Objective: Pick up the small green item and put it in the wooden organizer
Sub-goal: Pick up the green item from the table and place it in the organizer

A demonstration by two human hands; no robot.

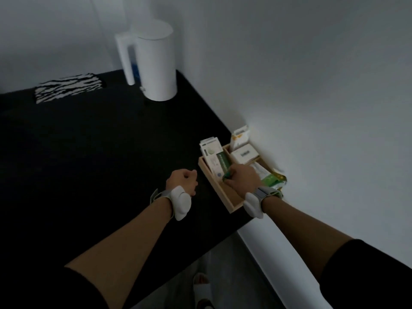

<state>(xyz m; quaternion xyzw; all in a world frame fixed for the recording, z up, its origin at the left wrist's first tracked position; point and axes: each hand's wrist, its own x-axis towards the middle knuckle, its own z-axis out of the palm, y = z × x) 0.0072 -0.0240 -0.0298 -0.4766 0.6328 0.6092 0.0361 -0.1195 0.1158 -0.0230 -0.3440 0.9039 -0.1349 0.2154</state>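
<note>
Right hand: the right hand (242, 178) is over the wooden organizer (231, 202), and its fingers are pinched on the small green item (227, 175).
Small green item: it sits at the fingertips of the right hand, just above the inside of the organizer. Only a bit of green peeks out, so its shape is hard to tell.
Left hand: the left hand (184, 181) is curled into a loose fist with nothing in it. It is over the black table (89, 152), just to the left of the organizer and near the right hand.
Wooden organizer: it is right under the right hand, at the table edge by the white wall (312, 108). The part closest to the person looks bare.
Boxes in the organizer: a tall white box with a green stripe (215, 159) stands just past the right hand's fingers. A small white box (244, 155) lies a bit farther back.
Green packets: some green packets (273, 180) lie to the right of the right hand, by the wall.
Wrist bands: each wrist has a grey band with a white puffy thing (181, 202) on it.
Kettle: a white kettle (151, 61) stands far ahead of both hands.
Striped cloth: a black and white striped cloth (69, 86) lies far ahead and to the left of the left hand.
Foot: a foot in a white slipper (201, 286) shows on the floor below, between the two arms.
</note>
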